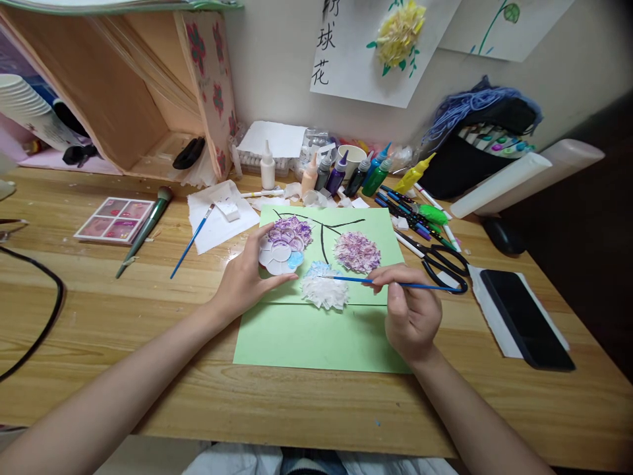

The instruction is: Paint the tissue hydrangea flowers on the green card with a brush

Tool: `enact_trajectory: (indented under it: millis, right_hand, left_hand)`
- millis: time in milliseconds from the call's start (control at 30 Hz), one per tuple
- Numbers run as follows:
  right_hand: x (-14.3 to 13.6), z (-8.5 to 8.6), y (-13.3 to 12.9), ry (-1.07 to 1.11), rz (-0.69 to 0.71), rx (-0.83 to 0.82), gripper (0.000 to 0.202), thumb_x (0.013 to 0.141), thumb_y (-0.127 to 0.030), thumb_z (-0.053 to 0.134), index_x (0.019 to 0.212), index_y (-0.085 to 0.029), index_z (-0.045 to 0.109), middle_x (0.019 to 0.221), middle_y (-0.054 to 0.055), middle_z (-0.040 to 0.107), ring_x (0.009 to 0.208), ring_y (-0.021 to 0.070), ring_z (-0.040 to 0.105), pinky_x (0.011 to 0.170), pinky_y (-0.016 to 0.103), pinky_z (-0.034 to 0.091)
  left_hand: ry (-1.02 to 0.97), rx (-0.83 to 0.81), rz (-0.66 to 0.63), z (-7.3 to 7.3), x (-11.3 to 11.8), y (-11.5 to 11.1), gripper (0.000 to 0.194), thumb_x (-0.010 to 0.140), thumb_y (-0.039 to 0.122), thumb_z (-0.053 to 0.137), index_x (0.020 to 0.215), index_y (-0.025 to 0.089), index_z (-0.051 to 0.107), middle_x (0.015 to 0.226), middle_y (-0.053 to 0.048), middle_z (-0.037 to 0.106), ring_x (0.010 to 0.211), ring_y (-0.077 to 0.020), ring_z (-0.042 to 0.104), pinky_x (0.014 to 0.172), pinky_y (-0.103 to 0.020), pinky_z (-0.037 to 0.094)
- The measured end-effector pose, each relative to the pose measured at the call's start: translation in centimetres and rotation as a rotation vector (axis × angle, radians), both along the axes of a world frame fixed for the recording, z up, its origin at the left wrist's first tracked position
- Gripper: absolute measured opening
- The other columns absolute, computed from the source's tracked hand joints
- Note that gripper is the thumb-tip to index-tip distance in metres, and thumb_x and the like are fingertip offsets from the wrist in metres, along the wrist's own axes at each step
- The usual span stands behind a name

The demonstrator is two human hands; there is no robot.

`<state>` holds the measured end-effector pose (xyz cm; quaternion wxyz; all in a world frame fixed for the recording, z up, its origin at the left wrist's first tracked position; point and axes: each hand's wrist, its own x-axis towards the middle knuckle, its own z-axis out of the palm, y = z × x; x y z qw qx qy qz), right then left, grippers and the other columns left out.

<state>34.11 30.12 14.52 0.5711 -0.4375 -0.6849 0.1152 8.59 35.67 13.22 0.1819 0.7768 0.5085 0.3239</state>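
Observation:
A light green sheet point(316, 336) lies on the wooden table, with black branch lines drawn on it. Two purple paper flowers, one at the left point(302, 229) and one at the right point(357, 251), sit on it. Below them is a white ruffled flower point(325, 290) with pale blue at its top. My left hand point(247, 270) grips a small white palette point(279, 254) with light blue paint in one well, over the left flower. In my right hand point(413, 307) is a thin blue paintbrush point(410, 285), its tip touching the white flower.
Paint bottles point(337, 173) stand behind the sheet. Black scissors point(445, 264), markers point(410, 211) and a black phone point(527, 318) lie at the right. On the left are another blue brush point(192, 241), a green-handled brush point(148, 227) and a square palette point(115, 219).

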Motion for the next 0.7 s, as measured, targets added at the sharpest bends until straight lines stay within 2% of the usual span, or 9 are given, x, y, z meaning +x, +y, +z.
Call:
enact_trajectory:
  millis: [133,333,700]
  right_hand:
    - [0.03,0.05,0.03,-0.07,0.012,-0.028,0.018,0.093,-0.015,0.046,0.086,-0.023,0.061,0.076,0.002,0.064,0.072,0.0183,0.062,0.066,0.035,0.051]
    - [0.06,0.13,0.06,-0.017,0.029,0.012,0.018,0.092,-0.014,0.046,0.088,-0.022,0.061,0.076,0.002,0.064,0.07,0.0181,0.061,0.063,0.034,0.049]
    - [-0.03,-0.11,-0.04,-0.021,0.014,-0.044,0.018,0.094,-0.016,0.046,0.087,-0.022,0.062,0.078,0.002,0.063,0.072,0.0171,0.061,0.064,0.032,0.05]
  left_hand:
    - [-0.004,0.001,0.002,-0.04,0.03,0.06,0.086,0.076,0.053,0.074,0.145,0.029,0.028,0.145,-0.011,0.05,0.124,-0.0307,0.058,0.093,-0.042,0.053]
    - [-0.001,-0.002,0.002,-0.11,-0.03,0.01,0.086,0.076,0.054,0.074,0.144,0.028,0.029,0.146,-0.012,0.049,0.127,-0.0314,0.056,0.094,-0.042,0.053]
    - [0.002,0.011,0.006,-0.09,0.0,0.03,0.086,0.076,0.054,0.074,0.144,0.028,0.029,0.145,-0.012,0.049,0.129,-0.0319,0.054,0.095,-0.042,0.052]
